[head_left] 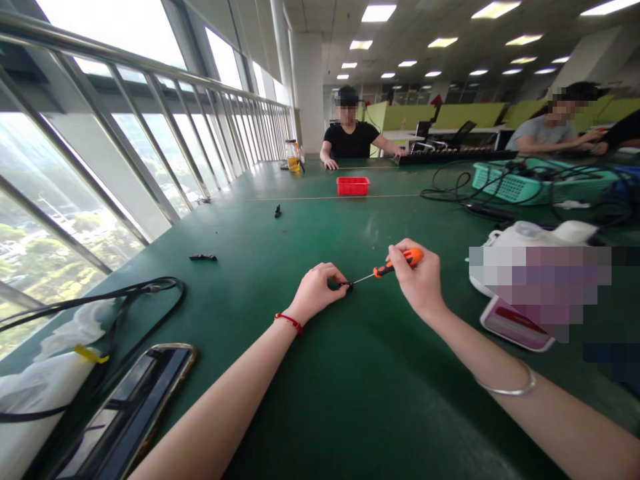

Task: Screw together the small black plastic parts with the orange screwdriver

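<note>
In the middle of the green table [320, 373], my left hand [320, 288] pinches a small black part [349, 285] between thumb and fingers. Its exact kind is too small to tell. My right hand [419, 279] is closed round the orange and black handle of a screwdriver [397, 263]. The screwdriver tilts down to the left, and its tip meets the black part or lies right beside it. Farther off to the left lie two other small dark pieces, one long and flat [203, 257] and one shorter [277, 211].
A red tray [353, 186] stands ahead, near a co-worker [351, 137]. At right are a teal basket [520, 181] with cables and a white jug-like container [520, 260]. A phone [135, 407], black cables [173, 283] and a white plastic-wrapped bundle [45, 387] lie left. A jar [293, 157] stands far left.
</note>
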`<state>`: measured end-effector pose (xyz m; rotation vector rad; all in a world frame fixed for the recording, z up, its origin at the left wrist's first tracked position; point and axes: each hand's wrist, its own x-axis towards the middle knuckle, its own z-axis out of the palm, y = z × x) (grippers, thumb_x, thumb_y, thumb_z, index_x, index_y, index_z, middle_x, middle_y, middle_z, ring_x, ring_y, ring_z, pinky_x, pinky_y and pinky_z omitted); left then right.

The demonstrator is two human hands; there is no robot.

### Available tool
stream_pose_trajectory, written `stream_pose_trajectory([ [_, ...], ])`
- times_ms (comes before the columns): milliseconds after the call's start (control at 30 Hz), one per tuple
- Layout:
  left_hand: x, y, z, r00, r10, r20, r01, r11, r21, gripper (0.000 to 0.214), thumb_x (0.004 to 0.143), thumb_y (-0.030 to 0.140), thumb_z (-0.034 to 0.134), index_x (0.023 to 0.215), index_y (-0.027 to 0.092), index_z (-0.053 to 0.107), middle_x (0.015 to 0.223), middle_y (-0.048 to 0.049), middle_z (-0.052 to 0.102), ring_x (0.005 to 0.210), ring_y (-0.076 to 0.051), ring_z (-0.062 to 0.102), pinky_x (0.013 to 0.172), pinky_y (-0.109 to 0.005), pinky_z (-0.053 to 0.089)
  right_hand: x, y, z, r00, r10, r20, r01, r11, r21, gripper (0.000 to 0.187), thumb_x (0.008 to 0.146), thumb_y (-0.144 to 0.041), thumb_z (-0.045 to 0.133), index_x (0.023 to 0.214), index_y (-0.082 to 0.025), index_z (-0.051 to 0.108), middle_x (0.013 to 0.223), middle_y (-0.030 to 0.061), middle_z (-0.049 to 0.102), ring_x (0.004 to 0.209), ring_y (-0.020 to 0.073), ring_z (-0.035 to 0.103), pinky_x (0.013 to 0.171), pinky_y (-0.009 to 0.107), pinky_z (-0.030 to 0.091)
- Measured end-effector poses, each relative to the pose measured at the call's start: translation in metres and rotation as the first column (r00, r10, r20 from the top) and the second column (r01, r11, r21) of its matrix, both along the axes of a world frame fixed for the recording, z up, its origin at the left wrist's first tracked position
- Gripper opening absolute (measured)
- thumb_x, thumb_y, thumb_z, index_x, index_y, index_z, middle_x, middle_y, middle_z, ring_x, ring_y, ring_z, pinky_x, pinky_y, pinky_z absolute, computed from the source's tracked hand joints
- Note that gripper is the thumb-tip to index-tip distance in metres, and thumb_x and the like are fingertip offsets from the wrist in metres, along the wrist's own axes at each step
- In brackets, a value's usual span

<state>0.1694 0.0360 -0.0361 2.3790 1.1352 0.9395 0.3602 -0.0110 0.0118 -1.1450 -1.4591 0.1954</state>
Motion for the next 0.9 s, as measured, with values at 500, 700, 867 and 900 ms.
stream_pose_trajectory([
  [500,0.000,0.000,0.001,1.000,0.000,0.001,0.000,1.000,0.012,0.002,0.070,0.020,0.063,0.069,0.019,0.064,0.077,-0.0006,0.064,0.076,-0.016,0.057,0.072,-0.029,0.046,0.000,0.004,0.012,0.996,0.067,0.060,-0.061,0.994,-0.095,0.036,0.082,-0.043,0.048,0.055,-0.019,0.048,0.052,-0.0020,0.046,0.052,0.0117,0.045,0.055,0.024,0.035],
  [700,0.001,0.001,0.001,1.000,-0.009,0.012,0.009,1.000,-0.004,0.002,0.070,0.020,0.062,0.069,0.018,0.063,0.075,-0.0007,0.064,0.075,-0.016,0.057,0.071,-0.028,0.046,0.003,0.013,0.033,0.983,0.005,0.183,0.034,0.977,-0.209,0.015,0.066,-0.025,0.056,0.079,-0.022,0.049,0.061,-0.0052,0.049,0.051,0.0114,0.044,0.051,0.023,0.033],
  [867,0.000,0.001,0.001,1.000,-0.014,0.021,0.014,1.000,-0.013,0.002,0.070,0.019,0.062,0.069,0.018,0.064,0.075,-0.0008,0.064,0.075,-0.015,0.057,0.071,-0.028,0.046,-0.003,0.008,0.043,0.951,0.011,0.309,0.064,0.971,-0.232,0.014,0.074,-0.034,0.052,0.067,-0.022,0.050,0.054,-0.0035,0.048,0.049,0.0118,0.043,0.048,0.024,0.027],
  [900,0.000,0.001,0.001,1.000,-0.013,0.022,0.014,1.000,-0.015,0.002,0.070,0.019,0.062,0.069,0.018,0.064,0.075,-0.0008,0.064,0.075,-0.015,0.057,0.071,-0.028,0.046,-0.004,0.007,0.044,0.942,-0.025,0.334,0.099,0.973,-0.206,0.022,0.076,-0.038,0.050,0.062,-0.021,0.051,0.052,-0.0027,0.047,0.049,0.0121,0.043,0.047,0.024,0.026],
])
